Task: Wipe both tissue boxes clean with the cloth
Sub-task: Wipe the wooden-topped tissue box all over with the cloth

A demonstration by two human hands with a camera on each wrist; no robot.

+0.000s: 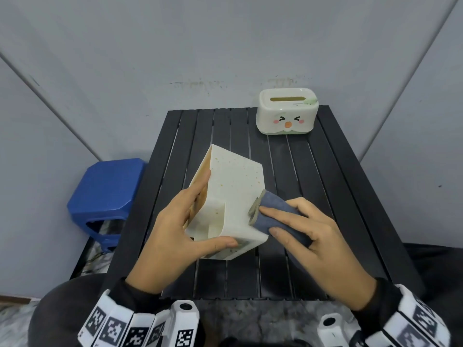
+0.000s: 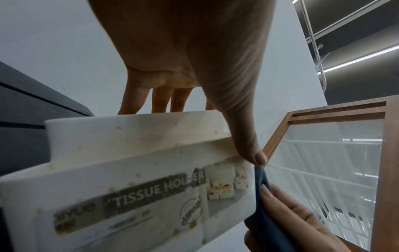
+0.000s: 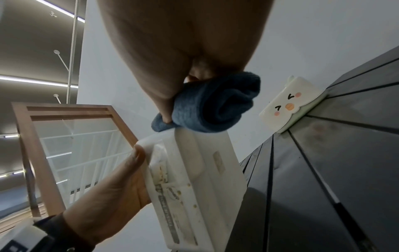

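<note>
A black slatted table (image 1: 313,196) fills the middle of the head view, with a blue plastic stool (image 1: 105,194) on the floor at its nine o'clock side. Above the table's centre, the speckled white tissue box (image 1: 233,196) is held tilted, its open underside turned toward the person; brownish spots dot its walls and its "TISSUE HOLDER" label. The left hand (image 1: 175,231) grips it from eight o'clock, fingers curled over the far edge and thumb pressed along the near rim. The right hand (image 1: 313,236), at four o'clock from the box, is closed around the folded blue cloth (image 1: 278,216), pressing it against the box's right edge. The second tissue box (image 1: 286,113), cream with a cartoon face, stands upright at the table's one o'clock corner, well apart from both hands.
</note>
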